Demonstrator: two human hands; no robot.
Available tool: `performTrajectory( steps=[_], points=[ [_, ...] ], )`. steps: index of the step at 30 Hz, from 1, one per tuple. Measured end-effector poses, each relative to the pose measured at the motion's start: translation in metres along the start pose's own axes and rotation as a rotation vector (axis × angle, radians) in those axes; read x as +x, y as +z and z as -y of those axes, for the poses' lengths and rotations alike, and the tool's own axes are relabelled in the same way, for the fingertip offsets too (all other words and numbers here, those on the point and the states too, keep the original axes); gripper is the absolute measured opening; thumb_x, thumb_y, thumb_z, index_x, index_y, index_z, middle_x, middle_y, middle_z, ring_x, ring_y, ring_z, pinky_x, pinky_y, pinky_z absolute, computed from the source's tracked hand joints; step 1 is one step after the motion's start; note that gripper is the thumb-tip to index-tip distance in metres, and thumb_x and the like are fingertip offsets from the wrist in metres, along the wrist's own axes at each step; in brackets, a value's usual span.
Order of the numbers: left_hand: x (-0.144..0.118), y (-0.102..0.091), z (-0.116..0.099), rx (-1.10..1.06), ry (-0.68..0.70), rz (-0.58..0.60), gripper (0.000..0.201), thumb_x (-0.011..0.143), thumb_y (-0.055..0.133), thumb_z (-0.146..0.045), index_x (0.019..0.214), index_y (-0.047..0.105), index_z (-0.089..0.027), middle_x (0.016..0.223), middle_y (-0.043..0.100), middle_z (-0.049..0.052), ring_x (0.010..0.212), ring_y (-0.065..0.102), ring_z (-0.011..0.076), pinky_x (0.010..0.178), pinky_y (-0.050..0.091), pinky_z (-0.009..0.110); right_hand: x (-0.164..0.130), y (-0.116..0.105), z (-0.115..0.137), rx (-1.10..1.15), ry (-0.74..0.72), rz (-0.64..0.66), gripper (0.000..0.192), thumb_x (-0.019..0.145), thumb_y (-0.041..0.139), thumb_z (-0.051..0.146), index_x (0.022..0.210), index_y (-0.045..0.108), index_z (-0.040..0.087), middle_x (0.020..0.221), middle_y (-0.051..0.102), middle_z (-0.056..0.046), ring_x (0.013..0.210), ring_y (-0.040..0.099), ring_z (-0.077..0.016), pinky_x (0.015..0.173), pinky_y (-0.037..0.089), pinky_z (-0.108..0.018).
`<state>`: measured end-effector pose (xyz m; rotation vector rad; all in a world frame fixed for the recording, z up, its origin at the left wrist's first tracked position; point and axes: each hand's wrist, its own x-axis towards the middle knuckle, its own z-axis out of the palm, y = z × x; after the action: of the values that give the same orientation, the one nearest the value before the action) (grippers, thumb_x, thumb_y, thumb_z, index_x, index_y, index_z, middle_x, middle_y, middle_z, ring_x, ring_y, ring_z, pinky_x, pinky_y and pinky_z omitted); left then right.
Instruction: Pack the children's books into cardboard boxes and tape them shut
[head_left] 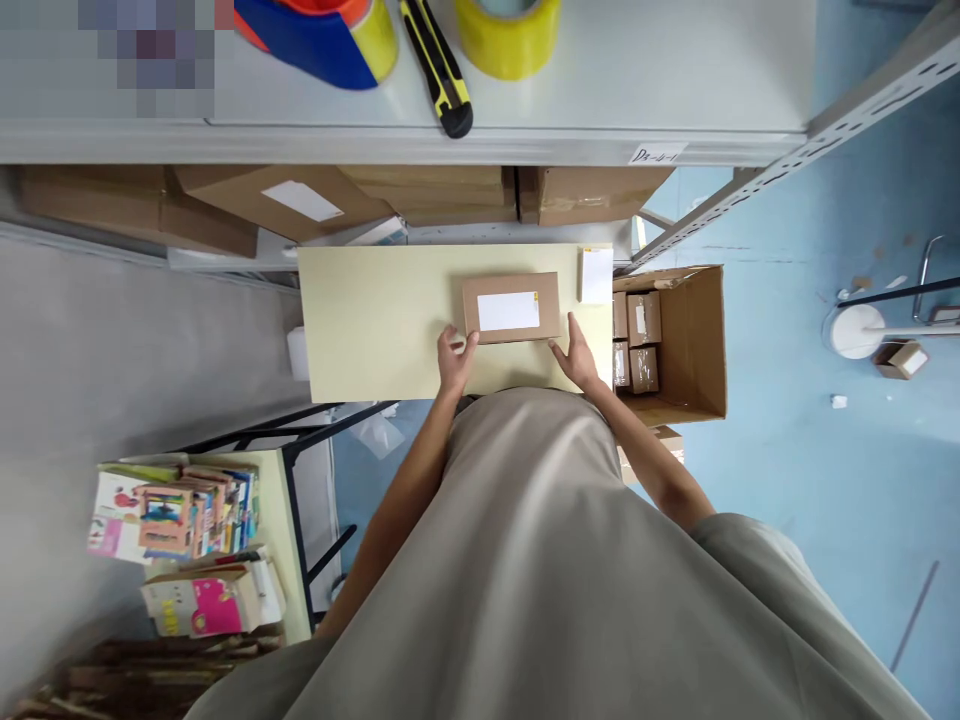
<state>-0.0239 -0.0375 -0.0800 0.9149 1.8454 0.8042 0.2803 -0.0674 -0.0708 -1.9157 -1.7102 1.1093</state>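
Observation:
A brown cardboard box [511, 333] with a white label [508, 311] rests on the pale yellow tabletop [375, 320] in front of me. My left hand [454, 360] is at its near left corner, fingers apart, the thumb at the box's edge. By the near right corner is my right hand [576, 358], open with thumb and fingers spread; whether a fingertip touches the box I cannot tell. A stack of white labels [596, 276] lies at the table's far right corner.
To the right, an open carton [691, 345] holds several small boxes. A shelf [637, 65] above the table carries yellow tape [511, 45], a tape dispenser [322, 40] and a box cutter [441, 75]. Larger cartons [450, 195] stand beneath it. Books [199, 510] lie at lower left.

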Motion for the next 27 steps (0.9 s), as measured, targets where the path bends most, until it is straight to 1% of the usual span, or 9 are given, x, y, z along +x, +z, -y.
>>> performTrajectory(
  steps=[2,5,7,10,13,17,19,22,27],
  points=[
    [-0.021,0.0,0.009,0.009,-0.036,0.105,0.084,0.091,0.092,-0.063,0.158,0.063,-0.023,0.18,0.05,0.025,0.154,0.062,0.0411,0.121,0.059,0.054,-0.006,0.004,-0.007,0.133,0.041,0.061,0.097,0.112,0.051,0.066,0.187,0.03,0.009,0.182,0.052,-0.024,0.169,0.054,-0.0399,0.138,0.047,-0.063],
    [-0.037,-0.005,0.013,0.018,-0.021,0.224,0.085,0.088,0.094,-0.065,0.159,0.067,-0.028,0.188,0.043,0.021,0.172,0.045,0.0447,0.132,0.049,0.064,-0.011,0.003,-0.004,0.231,0.091,0.069,0.091,0.11,0.054,0.069,0.183,0.045,0.016,0.162,0.075,-0.019,0.148,0.074,-0.0414,0.125,0.06,-0.063],
    [-0.039,-0.011,0.008,0.003,0.012,0.216,0.081,0.089,0.094,-0.067,0.157,0.07,-0.03,0.189,0.043,0.019,0.175,0.041,0.044,0.134,0.046,0.067,-0.013,-0.006,0.005,0.25,0.09,0.018,0.086,0.111,0.053,0.074,0.176,0.057,0.018,0.154,0.08,-0.017,0.141,0.079,-0.0411,0.12,0.064,-0.061],
    [-0.036,-0.024,-0.006,-0.026,0.14,0.152,0.075,0.094,0.088,-0.07,0.156,0.073,-0.03,0.188,0.045,0.017,0.176,0.041,0.0412,0.134,0.049,0.062,-0.014,-0.027,0.024,0.276,0.045,-0.076,0.078,0.113,0.053,0.076,0.165,0.07,0.02,0.147,0.084,-0.014,0.132,0.084,-0.0382,0.115,0.067,-0.055],
    [-0.033,-0.033,-0.02,-0.042,0.231,0.133,0.074,0.097,0.084,-0.072,0.151,0.077,-0.023,0.176,0.061,0.02,0.166,0.056,0.0401,0.132,0.054,0.055,-0.018,-0.047,0.042,0.247,0.038,-0.15,0.067,0.114,0.056,0.073,0.151,0.081,0.022,0.138,0.088,-0.013,0.123,0.087,-0.0362,0.112,0.068,-0.05],
    [-0.034,-0.033,-0.025,-0.051,0.172,0.131,0.066,0.096,0.083,-0.068,0.135,0.08,-0.015,0.143,0.083,0.021,0.141,0.077,0.0377,0.126,0.06,0.053,-0.029,-0.053,0.047,0.243,0.077,-0.184,0.065,0.112,0.063,0.073,0.149,0.078,0.022,0.128,0.09,-0.015,0.116,0.088,-0.0345,0.108,0.069,-0.048],
    [-0.037,-0.032,-0.022,-0.061,0.136,0.125,0.058,0.094,0.085,-0.061,0.13,0.078,-0.016,0.14,0.083,0.021,0.138,0.078,0.0361,0.125,0.06,0.052,-0.035,-0.047,0.042,0.253,0.1,-0.171,0.066,0.111,0.064,0.074,0.146,0.077,0.02,0.128,0.09,-0.017,0.113,0.088,-0.0341,0.106,0.07,-0.049],
    [-0.044,-0.033,-0.018,-0.049,0.093,0.2,0.05,0.093,0.087,-0.052,0.126,0.075,-0.017,0.142,0.082,0.021,0.137,0.078,0.0342,0.124,0.06,0.05,-0.044,-0.033,0.035,0.225,0.143,-0.116,0.065,0.111,0.061,0.072,0.142,0.078,0.017,0.132,0.087,-0.021,0.116,0.087,-0.0355,0.107,0.07,-0.051],
    [-0.059,-0.04,-0.016,0.038,0.115,0.309,0.036,0.099,0.076,-0.053,0.114,0.073,-0.02,0.124,0.085,0.014,0.127,0.079,0.0296,0.115,0.062,0.041,-0.067,-0.013,0.042,0.239,0.149,-0.101,0.069,0.114,0.047,0.064,0.158,0.068,0.015,0.148,0.08,-0.022,0.128,0.082,-0.0357,0.112,0.068,-0.05]
  ],
)
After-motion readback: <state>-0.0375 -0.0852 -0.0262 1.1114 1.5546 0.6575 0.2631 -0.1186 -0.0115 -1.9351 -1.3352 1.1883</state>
